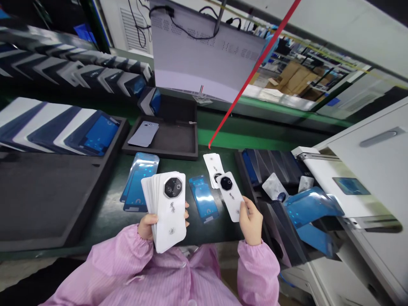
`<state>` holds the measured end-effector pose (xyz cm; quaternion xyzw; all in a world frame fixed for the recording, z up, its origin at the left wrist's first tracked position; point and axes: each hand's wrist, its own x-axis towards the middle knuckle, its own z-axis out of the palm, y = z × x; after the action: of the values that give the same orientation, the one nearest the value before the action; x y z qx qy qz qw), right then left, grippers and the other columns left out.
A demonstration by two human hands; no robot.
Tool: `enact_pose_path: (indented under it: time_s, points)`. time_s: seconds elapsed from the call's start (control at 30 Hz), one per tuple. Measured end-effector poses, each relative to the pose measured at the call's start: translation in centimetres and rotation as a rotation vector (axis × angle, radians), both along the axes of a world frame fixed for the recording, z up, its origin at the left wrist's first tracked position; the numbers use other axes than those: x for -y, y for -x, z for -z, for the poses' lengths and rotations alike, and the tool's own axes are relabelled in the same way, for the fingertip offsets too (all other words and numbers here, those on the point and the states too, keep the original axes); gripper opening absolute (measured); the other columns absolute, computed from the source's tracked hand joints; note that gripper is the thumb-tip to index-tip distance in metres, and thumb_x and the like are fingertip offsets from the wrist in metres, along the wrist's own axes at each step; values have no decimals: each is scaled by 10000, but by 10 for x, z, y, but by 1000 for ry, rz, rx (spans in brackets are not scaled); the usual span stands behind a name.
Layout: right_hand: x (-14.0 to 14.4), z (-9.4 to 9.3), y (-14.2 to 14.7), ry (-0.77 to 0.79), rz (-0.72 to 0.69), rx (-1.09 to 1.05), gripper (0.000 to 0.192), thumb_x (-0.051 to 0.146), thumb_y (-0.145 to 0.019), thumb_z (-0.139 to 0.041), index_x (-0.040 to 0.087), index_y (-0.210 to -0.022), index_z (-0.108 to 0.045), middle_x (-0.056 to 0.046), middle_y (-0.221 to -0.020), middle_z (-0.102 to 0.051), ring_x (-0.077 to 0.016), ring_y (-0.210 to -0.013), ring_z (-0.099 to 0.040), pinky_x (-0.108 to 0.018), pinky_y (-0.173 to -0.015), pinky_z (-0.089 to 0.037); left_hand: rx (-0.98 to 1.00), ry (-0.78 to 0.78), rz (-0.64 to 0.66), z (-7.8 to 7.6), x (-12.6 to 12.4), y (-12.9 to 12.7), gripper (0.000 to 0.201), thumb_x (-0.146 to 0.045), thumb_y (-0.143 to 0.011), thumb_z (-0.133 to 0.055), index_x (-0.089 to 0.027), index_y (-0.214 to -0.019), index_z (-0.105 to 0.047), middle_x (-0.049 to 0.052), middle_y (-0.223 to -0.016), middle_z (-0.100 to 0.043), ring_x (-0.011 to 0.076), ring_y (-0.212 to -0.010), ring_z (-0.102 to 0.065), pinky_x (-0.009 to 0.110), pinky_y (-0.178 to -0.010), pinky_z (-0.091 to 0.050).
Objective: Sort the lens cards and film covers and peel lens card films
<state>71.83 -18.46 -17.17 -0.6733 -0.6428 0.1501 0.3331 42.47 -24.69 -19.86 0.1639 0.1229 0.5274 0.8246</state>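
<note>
A fanned stack of white phone back cards (pixel 165 216), the front one printed with a round-cornered camera graphic and dark characters, is gripped in my left hand (pixel 147 226). Between the thumb and fingers of my right hand (pixel 251 221) is a single white phone back card (pixel 230 196) with a dark camera graphic. Its upper left edge overlaps a small pile of similar white cards (pixel 212 163) on the table. A blue film sheet (pixel 204 199) lies between the two hands. Left of the stack are more blue film sheets (pixel 140 170), partly covered by it.
A dark foam tray (pixel 41 187) with leaning cards stands at left. Behind sits a smaller tray (pixel 175 138) holding lavender cards (pixel 144 134). Another tray (pixel 238 163) at right holds dark cards and loose blue film (pixel 314 204), beside a white machine (pixel 376 170). A red strip (pixel 248 80) hangs diagonally ahead.
</note>
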Motion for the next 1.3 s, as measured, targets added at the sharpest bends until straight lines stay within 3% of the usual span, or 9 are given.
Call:
enact_pose_path:
  time_s: [0.2,0.37,0.47,0.53,0.6,0.73,0.93,1.1,1.3]
  points:
    - [-3,8,-9,-117,178,148,427,436,-866,-421,110,-972,-674,-144,-804,-708,-258,-727,-668,-325,-672,-489,-29,-16,18,-2,2,0,707,-391,-567,-625,-90,-1202,-544,158,-1088,-608,310,-998,-551,515,-955,-392]
    - [7,16,-27,93,177,242,426,457,-837,-454,119,-1039,-617,-101,-734,-677,-256,-652,-635,-341,-613,-464,26,6,-2,-5,2,-1,667,-372,-585,-637,-118,-1197,-557,143,-1137,-600,297,-1009,-558,491,-934,-427]
    - [21,15,-23,119,177,386,407,432,-840,-470,108,-1054,-593,-166,-900,-643,-298,-773,-619,-404,-667,-470,61,12,4,-4,2,-1,663,-359,-599,-645,-175,-1227,-539,117,-1194,-581,296,-1033,-558,498,-954,-411]
    - [29,11,-8,9,137,433,396,416,-839,-495,98,-1057,-586,-227,-1079,-569,-344,-957,-567,-478,-776,-460,61,6,22,-3,2,-1,683,-359,-592,-658,-177,-1238,-532,117,-1183,-587,297,-1033,-559,498,-963,-404]
    - [34,8,17,-75,-7,382,365,381,-854,-508,121,-1104,-566,-221,-1169,-519,-344,-1081,-504,-515,-879,-429,44,10,20,-2,3,0,707,-363,-582,-664,-165,-1247,-526,124,-1170,-592,299,-1029,-557,502,-958,-408]
    - [32,12,69,-10,-372,251,422,381,-834,-584,186,-1202,-515,-169,-1255,-504,-328,-1194,-447,-517,-964,-415,5,6,49,-1,4,2,703,-391,-594,-650,-122,-1233,-540,148,-1119,-613,315,-1024,-559,519,-962,-397]
    - [21,19,81,73,-372,332,417,219,-863,-485,117,-1267,-480,-185,-1155,-583,-319,-1088,-531,-504,-919,-460,-9,-16,34,-2,4,4,704,-362,-577,-660,-99,-1221,-551,150,-1154,-597,310,-1047,-540,509,-982,-392]
    - [30,11,89,102,-362,489,633,384,-717,-705,47,-1218,-511,-254,-1216,-524,-394,-1089,-487,-540,-882,-457,11,-34,70,0,6,6,721,-393,-603,-635,-87,-1248,-529,157,-1096,-623,321,-1023,-568,509,-969,-389]
    - [44,0,106,194,-386,600,588,120,-679,-563,-27,-1242,-480,-278,-1168,-563,-361,-987,-549,-474,-835,-482,19,-41,113,2,9,8,737,-372,-600,-646,-103,-1273,-508,162,-1129,-616,345,-1032,-574,516,-922,-420]
